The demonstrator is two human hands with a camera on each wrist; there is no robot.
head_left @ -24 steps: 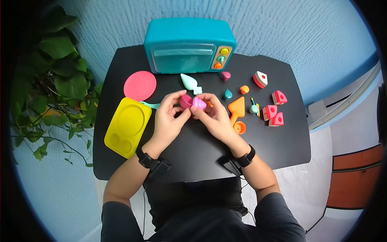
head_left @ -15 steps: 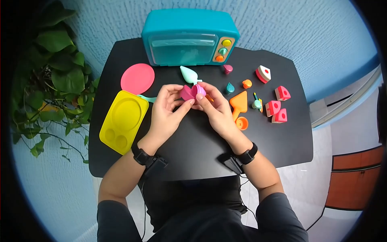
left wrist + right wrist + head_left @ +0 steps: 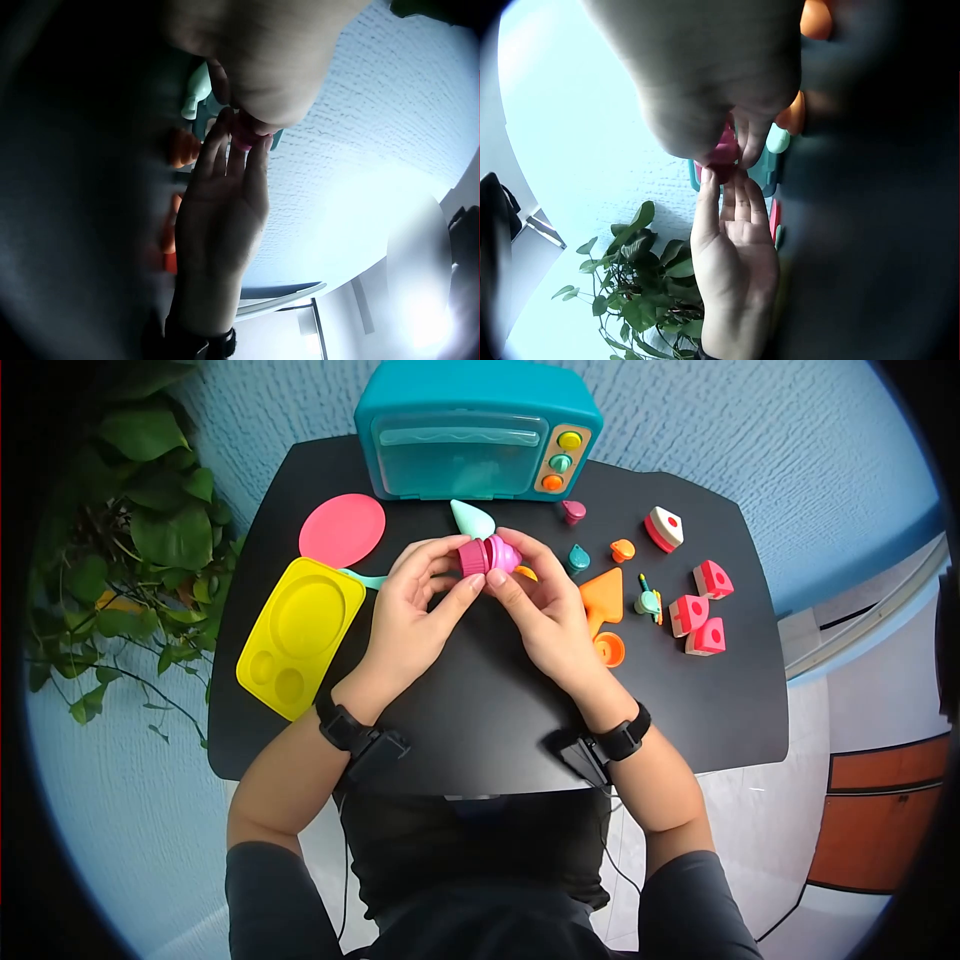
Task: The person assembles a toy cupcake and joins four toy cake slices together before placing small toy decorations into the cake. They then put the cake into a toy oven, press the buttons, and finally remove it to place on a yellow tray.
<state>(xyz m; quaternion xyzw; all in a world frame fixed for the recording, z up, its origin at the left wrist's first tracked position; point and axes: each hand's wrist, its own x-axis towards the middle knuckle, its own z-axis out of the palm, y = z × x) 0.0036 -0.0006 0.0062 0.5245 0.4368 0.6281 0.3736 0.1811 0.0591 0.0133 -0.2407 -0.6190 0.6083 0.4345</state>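
In the head view my left hand [image 3: 425, 610] pinches a ridged dark-pink toy cupcake base [image 3: 472, 558] between thumb and fingers. My right hand [image 3: 545, 615] grips a lighter pink, swirled cupcake top [image 3: 505, 554]. The two pieces lie on their sides, face to face, with a thin dark line between them. Both hands are raised over the middle of the black table. Just beyond the fingers lies a mint-green cone-shaped toy [image 3: 471, 520], partly covered by them. Each wrist view has the cupcake pieces largely hidden behind the near hand.
A teal toy oven [image 3: 465, 455] stands at the back. To the left are a pink plate [image 3: 342, 530] and a yellow tray [image 3: 345, 595]. On the right lie an orange spatula [image 3: 603, 595], an orange cup [image 3: 609, 650], red-and-white cake slices [image 3: 689, 615] and small toppers [image 3: 578, 558].
The cupcake base has turned in my left hand so that its open side faces the top, and the two pieces have come together. The head view has shifted slightly.
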